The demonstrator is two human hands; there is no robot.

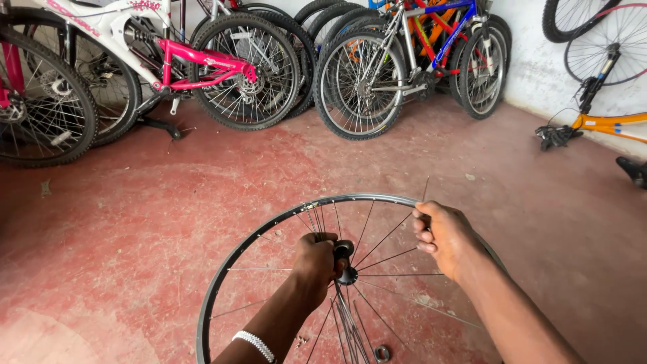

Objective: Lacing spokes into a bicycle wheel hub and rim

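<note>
Your left hand (315,259) was closed around the hub (345,261) of a bare wheel rim (269,226) held over the red floor (135,222). Your right hand (441,236) had its grip pinching a loose spoke (424,189) at the rim's far edge. A small nut (382,352) lay below, and bicycles (202,67) leaned along the wall.

Floor (135,222): worn red-painted concrete, scuffed pale in patches, evenly lit. White plastered wall (532,67) at upper right, stained near its base. Row of parked bicycles along the top of the frame: pink-and-white bicycle (168,54) upper left, blue-and-red bicycle (431,40) upper centre, orange frame (610,123) at right edge.
</note>
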